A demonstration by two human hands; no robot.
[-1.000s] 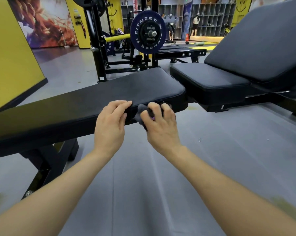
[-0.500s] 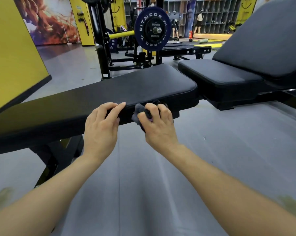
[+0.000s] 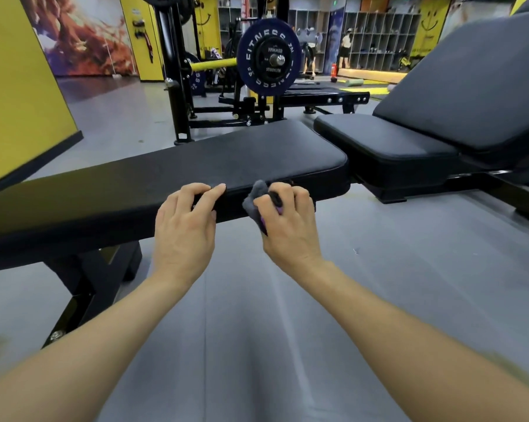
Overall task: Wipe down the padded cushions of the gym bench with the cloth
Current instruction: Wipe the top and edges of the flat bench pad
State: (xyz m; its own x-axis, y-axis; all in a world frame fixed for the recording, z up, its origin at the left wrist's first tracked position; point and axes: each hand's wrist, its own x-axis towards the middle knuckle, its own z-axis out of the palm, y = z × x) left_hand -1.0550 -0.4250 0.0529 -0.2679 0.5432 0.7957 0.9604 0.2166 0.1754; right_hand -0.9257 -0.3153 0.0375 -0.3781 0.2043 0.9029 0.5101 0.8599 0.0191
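Right hand (image 3: 289, 222) fingers curled around a bunched grey cloth (image 3: 255, 197) at frame centre, pressing it against the flat bench cushion (image 3: 172, 169) near edge, left hand (image 3: 185, 225) fingers bent, resting on the same edge just beside, weight plate (image 3: 269, 60) upper centre.

Bench pad (image 3: 196, 159): matt black vinyl-look, fine grain. Cloth (image 3: 255, 197): fuzzy grey.

Most of the crumpled grey cloth (image 3: 255, 198) is hidden under the right hand (image 3: 287, 222). The long flat black padded desk (image 3: 165, 175) runs off the left edge. The inclined dark grey backrest cushion (image 3: 470, 86) is cut off at the right.
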